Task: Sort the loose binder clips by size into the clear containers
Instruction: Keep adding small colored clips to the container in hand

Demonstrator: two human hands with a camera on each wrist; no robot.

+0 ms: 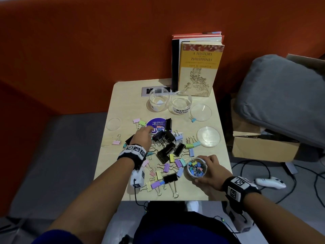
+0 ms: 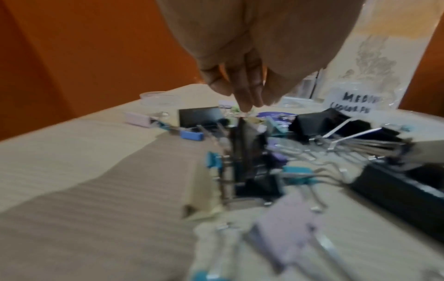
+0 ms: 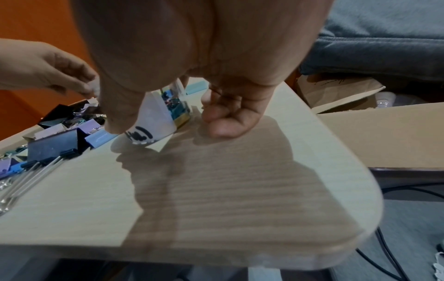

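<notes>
Loose binder clips (image 1: pixel 168 155) lie in a heap across the middle of the small wooden table (image 1: pixel 126 103): big black ones, pastel medium ones and tiny ones. My left hand (image 1: pixel 148 130) reaches into the far side of the heap by a purple sticker (image 1: pixel 156 122). Its fingertips (image 2: pixel 245 106) point down onto small clips, and I cannot see whether they pinch one. My right hand (image 1: pixel 200 169) grips a clear container (image 1: pixel 196 169) holding several tiny coloured clips, standing at the table's near right. In the right wrist view the thumb and fingers wrap this labelled container (image 3: pixel 161 114).
Two clear containers stand at the back, one unreadable (image 1: pixel 159 99) and one labelled Medium (image 1: pixel 181 103). Three clear lids (image 1: pixel 208 136) lie about the table. Books (image 1: pixel 198 67) lean at the far edge. A cardboard box (image 1: pixel 263 147) and a grey cushion (image 1: pixel 284 92) sit to the right.
</notes>
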